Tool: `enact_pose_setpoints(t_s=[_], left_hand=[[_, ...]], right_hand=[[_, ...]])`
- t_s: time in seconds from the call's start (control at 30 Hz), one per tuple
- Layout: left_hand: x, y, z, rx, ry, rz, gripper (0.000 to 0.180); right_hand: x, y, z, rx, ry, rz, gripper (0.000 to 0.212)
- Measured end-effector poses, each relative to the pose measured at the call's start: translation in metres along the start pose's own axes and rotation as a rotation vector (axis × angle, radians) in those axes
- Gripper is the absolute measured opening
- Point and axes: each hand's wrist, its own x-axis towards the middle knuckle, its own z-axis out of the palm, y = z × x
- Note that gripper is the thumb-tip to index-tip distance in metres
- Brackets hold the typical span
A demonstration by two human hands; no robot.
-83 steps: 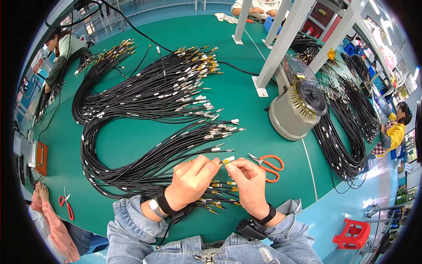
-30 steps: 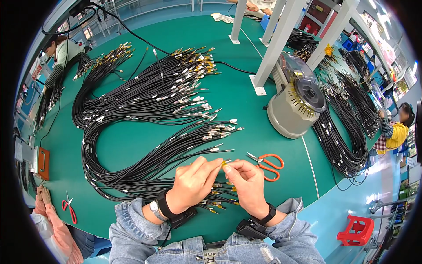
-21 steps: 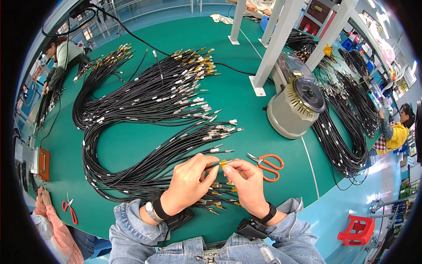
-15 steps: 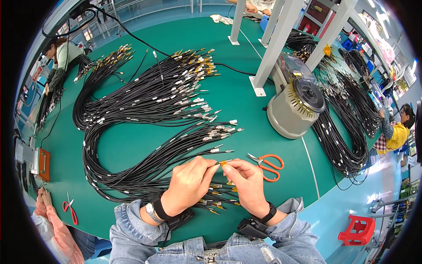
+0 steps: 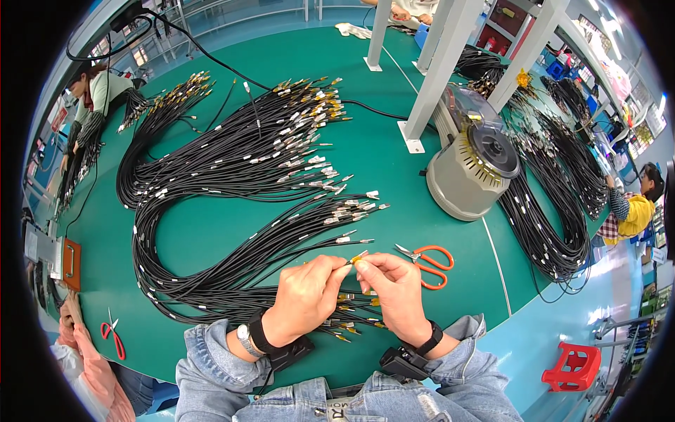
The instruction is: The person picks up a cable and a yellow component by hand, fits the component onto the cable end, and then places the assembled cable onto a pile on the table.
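A cable-assembly workshop. Bundles of black cables (image 5: pixel 232 176) cover a big green worktable (image 5: pixel 394 169). Other workers sit far left and right.

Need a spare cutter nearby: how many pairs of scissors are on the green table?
2. Orange-handled scissors lie just right of the right hand; small red-handled scissors sit at the table's near-left edge, by another person's arm. More may hide under the black cables.
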Motion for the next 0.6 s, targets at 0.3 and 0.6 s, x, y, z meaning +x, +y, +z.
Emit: enact_pose_setpoints(t_s=[0.3, 0.6], left_hand=[[0.002, 0.003, -0.004, -0.420, -0.143, -0.419, 0.010], [0.007, -0.003, -0.013, -0.865, -0.286, -0.692, 0.013]], right_hand=[[0.000, -0.001, 0.002, 0.052, -0.006, 0.014, 0.012], [0.001, 0.008, 0.001, -0.059, 0.007, -0.132, 0.011]])
